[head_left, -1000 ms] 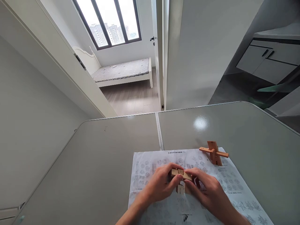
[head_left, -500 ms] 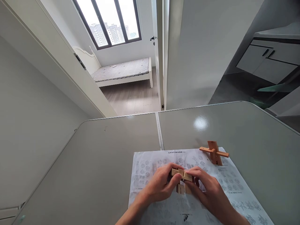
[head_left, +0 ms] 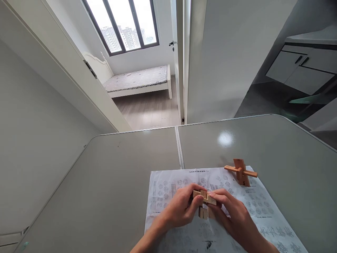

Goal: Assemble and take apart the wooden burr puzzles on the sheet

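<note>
A small pale wooden puzzle [head_left: 204, 201] of notched bars is held just above a printed instruction sheet [head_left: 168, 186]. My left hand [head_left: 179, 209] grips its left side, fingers curled round it. My right hand [head_left: 231, 214] pinches its right side from the other end. A notched bar lies across the top, and short pieces hang below. A second wooden puzzle [head_left: 240, 171], orange-brown and cross-shaped, stands on the sheet's far right corner, away from both hands.
The sheet lies on a grey table [head_left: 118, 175] with a seam down its middle and a rounded far edge. Beyond it an open doorway shows a bed [head_left: 139, 80] under a window. Cabinets [head_left: 300, 66] stand at the upper right.
Both hands have shifted slightly on the pale puzzle, the right one drawing a little closer to me. The cross-shaped puzzle has not moved.
</note>
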Demonstrator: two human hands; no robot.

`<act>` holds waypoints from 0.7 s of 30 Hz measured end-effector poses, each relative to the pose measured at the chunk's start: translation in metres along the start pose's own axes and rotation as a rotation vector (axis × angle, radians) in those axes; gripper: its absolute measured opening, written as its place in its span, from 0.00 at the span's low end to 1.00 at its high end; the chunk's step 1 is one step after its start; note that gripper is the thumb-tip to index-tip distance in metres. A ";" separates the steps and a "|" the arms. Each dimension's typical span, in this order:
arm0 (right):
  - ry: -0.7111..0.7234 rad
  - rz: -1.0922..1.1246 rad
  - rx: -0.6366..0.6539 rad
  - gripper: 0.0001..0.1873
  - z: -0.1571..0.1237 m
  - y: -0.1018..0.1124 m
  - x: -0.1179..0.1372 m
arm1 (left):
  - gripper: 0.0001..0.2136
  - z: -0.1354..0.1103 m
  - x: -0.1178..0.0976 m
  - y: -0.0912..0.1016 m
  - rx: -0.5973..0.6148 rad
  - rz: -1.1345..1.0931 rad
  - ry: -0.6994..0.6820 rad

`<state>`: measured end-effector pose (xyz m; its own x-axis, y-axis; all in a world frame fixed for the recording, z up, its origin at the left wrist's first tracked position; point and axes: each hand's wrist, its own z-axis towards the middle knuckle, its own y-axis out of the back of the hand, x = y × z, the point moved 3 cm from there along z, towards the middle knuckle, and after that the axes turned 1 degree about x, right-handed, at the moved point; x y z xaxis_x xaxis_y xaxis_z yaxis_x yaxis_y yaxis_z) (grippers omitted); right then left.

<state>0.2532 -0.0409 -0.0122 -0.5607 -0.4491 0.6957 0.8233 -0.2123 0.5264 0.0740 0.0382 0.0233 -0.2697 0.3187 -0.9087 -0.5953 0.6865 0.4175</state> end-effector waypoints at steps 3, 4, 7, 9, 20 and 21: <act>0.013 -0.026 -0.010 0.13 -0.001 0.000 0.000 | 0.19 0.000 0.000 0.000 -0.006 0.000 -0.005; 0.016 -0.028 -0.013 0.13 -0.001 0.000 0.000 | 0.19 0.000 0.001 0.000 -0.007 0.000 -0.008; 0.021 -0.012 -0.020 0.11 0.002 0.001 0.003 | 0.20 0.000 0.001 0.000 -0.006 0.001 -0.016; 0.019 0.002 -0.021 0.08 0.006 0.002 0.006 | 0.21 0.000 0.002 0.001 -0.011 0.007 -0.020; -0.060 0.097 -0.049 0.04 0.012 0.005 0.008 | 0.21 -0.001 0.003 -0.001 0.004 -0.048 -0.008; -0.084 0.113 -0.054 0.04 0.011 0.005 0.007 | 0.21 -0.001 0.003 0.000 -0.006 -0.053 -0.007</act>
<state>0.2526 -0.0356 0.0007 -0.4677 -0.3994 0.7885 0.8839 -0.2116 0.4171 0.0727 0.0381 0.0206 -0.2324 0.2868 -0.9294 -0.6130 0.6987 0.3688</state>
